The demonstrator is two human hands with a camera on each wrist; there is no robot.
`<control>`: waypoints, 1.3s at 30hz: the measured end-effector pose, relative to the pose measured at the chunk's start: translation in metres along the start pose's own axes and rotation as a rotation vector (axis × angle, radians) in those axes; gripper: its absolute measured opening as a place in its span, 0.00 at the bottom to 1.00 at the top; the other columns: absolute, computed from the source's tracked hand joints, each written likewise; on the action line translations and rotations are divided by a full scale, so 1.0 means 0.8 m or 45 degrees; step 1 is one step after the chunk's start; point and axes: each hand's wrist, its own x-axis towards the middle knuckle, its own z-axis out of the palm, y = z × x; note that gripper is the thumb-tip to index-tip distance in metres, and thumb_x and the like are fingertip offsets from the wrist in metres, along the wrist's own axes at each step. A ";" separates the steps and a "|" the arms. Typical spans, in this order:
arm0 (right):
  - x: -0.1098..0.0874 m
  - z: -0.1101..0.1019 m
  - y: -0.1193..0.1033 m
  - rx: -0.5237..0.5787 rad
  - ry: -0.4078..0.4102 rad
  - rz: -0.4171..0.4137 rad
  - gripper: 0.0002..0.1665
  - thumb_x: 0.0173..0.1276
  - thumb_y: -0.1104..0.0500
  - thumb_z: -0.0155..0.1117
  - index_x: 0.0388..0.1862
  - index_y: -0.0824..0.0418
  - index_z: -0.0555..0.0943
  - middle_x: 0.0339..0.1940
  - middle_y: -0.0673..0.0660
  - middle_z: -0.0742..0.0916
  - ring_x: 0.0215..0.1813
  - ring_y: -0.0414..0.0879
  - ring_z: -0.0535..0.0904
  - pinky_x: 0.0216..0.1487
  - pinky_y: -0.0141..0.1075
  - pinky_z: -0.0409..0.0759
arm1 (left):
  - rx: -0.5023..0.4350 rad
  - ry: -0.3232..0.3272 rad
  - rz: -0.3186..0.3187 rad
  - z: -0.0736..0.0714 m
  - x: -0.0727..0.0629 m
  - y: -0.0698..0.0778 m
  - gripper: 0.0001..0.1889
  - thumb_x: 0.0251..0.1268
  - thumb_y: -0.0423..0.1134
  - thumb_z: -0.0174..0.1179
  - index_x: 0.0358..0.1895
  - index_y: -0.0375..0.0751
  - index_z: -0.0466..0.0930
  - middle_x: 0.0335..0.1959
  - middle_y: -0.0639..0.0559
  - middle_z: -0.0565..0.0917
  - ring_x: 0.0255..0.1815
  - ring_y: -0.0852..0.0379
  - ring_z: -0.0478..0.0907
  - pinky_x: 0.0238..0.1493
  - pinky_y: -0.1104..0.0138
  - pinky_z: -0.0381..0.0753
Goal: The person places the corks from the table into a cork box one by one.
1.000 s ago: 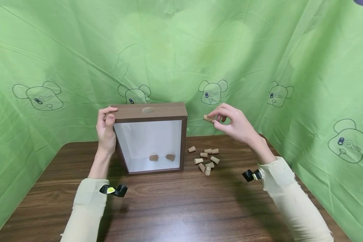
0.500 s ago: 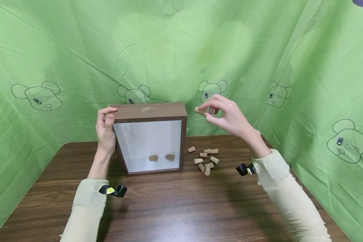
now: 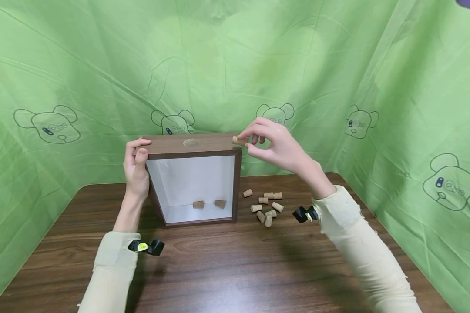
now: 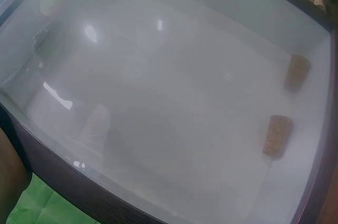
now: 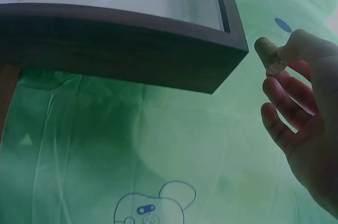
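"Green cloth (image 3: 219, 65) with big-eared faces drawn on it hangs all round, and a brown table (image 3: 211, 265) is under both hands. What is the left hand (image 3: 136, 167) doing?"

"It grips the box (image 3: 213, 145) by the top corner. The box stands up, just to the right of that hand."

"And the right hand (image 3: 274, 145)?"

"It pinches one small cork (image 3: 237, 140) between its thumb and fingers. The cork pokes out to the left of the fingertips, near the box's top edge. The right wrist view shows a gap, so I think they don't touch."

"What's that round spot (image 3: 191, 142) on top, between the two hands?"

"It looks like a hole. I can't tell how deep."

"Is anything in the box?"

"Yes, two corks (image 3: 198, 204) lie at the bottom, lower than the left hand and to its right."

"So how much is done?"

"Just a bit, I'd guess. Two are inside, one is in the fingers, and about nine loose corks (image 3: 263, 200) lie on the table below the right hand. Most look left over."
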 end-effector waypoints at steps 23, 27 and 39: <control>0.054 0.049 -0.019 -0.010 -0.233 0.001 0.16 0.65 0.66 0.59 0.49 0.57 0.85 0.42 0.49 0.83 0.38 0.40 0.76 0.39 0.32 0.78 | -0.007 0.010 -0.005 -0.003 -0.001 0.001 0.16 0.68 0.49 0.61 0.49 0.40 0.80 0.55 0.53 0.78 0.74 0.47 0.60 0.75 0.62 0.50; 0.063 0.055 -0.023 -0.017 -0.259 0.028 0.16 0.66 0.65 0.59 0.50 0.56 0.85 0.42 0.48 0.82 0.40 0.41 0.77 0.42 0.34 0.79 | -0.005 0.013 -0.006 -0.002 -0.002 0.001 0.16 0.68 0.48 0.60 0.49 0.40 0.80 0.55 0.53 0.78 0.74 0.48 0.61 0.75 0.61 0.50; 0.082 0.064 -0.037 -0.220 -0.336 0.116 0.14 0.70 0.63 0.59 0.51 0.54 0.84 0.47 0.48 0.82 0.48 0.40 0.76 0.53 0.31 0.74 | -0.011 0.008 0.012 -0.003 -0.001 0.001 0.17 0.67 0.50 0.61 0.49 0.41 0.80 0.54 0.52 0.78 0.73 0.43 0.60 0.74 0.63 0.52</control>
